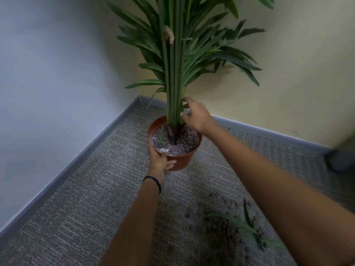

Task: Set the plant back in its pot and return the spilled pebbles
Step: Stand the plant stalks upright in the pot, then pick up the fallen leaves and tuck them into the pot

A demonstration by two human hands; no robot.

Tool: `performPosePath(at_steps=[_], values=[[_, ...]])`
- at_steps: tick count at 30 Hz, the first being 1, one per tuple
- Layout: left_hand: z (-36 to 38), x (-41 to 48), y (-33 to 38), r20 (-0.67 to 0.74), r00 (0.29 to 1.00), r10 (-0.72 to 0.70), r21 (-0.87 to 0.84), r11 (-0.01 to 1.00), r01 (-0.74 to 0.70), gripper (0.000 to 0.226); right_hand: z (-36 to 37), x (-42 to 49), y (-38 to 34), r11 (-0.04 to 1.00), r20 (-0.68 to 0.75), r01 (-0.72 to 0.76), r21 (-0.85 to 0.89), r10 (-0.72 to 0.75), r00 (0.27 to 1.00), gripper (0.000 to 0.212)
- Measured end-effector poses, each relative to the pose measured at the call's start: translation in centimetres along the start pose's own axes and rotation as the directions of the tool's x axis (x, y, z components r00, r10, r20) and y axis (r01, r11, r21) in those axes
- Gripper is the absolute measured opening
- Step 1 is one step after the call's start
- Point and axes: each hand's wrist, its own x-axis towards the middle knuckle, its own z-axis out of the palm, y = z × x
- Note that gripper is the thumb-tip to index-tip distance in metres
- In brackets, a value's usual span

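Observation:
A tall green plant (175, 73) stands upright in a brown pot (182, 160) on the carpet in the room corner. Brown pebbles (184, 143) fill the pot around the stems, with a white patch showing at the front left. My left hand (160, 160) holds the pot's near rim, thumb over the edge. My right hand (196, 116) curls round the lower stems from the right. Spilled pebbles (222, 227) lie scattered on the carpet at the lower right, mixed with fallen green leaves (247, 229).
Grey baseboards (76, 156) run along both walls behind the pot. A dark blurred object (340, 158) sits by the right wall. Grey carpet (92, 208) covers the floor at the left and front.

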Motion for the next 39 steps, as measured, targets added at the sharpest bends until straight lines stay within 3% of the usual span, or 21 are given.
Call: performPosePath(at_steps=[5,9,11,13,16,19,23,35,39], values=[[-0.4,-0.5,0.1,0.017,1.0,0.02,0.04,0.999,-0.021,0.065,-2.2,-3.6,0.5,0.993,0.061,0.098,-0.06,-0.095,0.994,0.042],[-2.0,-1.2,-0.4,0.068,0.996,0.058,0.182,0.981,-0.07,0.058,-3.9,-6.8,1.3,0.997,0.064,0.067,-0.032,-0.065,0.996,0.038],[-2.8,-1.4,-0.7,0.073,0.985,0.158,0.212,0.962,-0.17,0.054,-4.4,-8.4,2.0,0.999,0.076,0.043,-0.024,-0.041,0.996,0.037],[-3.3,-2.3,-1.5,0.076,0.938,0.338,0.387,0.857,-0.34,0.052,-5.1,-10.0,2.8,0.999,0.084,0.032,-0.027,-0.03,0.996,0.038],[-3.9,-5.4,-4.3,0.126,0.888,0.442,0.715,0.58,-0.39,0.056,-5.9,-12.8,4.5,1.0,0.079,-0.009,-0.024,0.011,0.997,0.038],[-4.8,-8.2,-7.4,0.284,0.918,0.277,0.828,0.412,-0.381,0.059,-6.5,-15.8,6.4,0.996,0.057,-0.088,0.0,0.088,0.994,0.036],[-5.6,-9.3,-8.9,0.384,0.918,0.103,0.862,0.315,-0.396,0.056,-6.4,-19.6,8.9,0.986,0.046,-0.167,0.013,0.166,0.985,0.035],[-3.7,-12.1,-8.5,0.577,0.816,-0.033,0.805,0.188,-0.562,0.045,-5.4,-28.2,12.0,0.936,0.099,-0.353,-0.001,0.351,0.931,0.034],[-4.0,-13.4,-9.1,0.574,0.819,0.005,0.805,0.181,-0.565,0.042,-5.6,-30.1,12.1,0.924,0.149,-0.369,-0.098,0.38,0.913,0.035]])
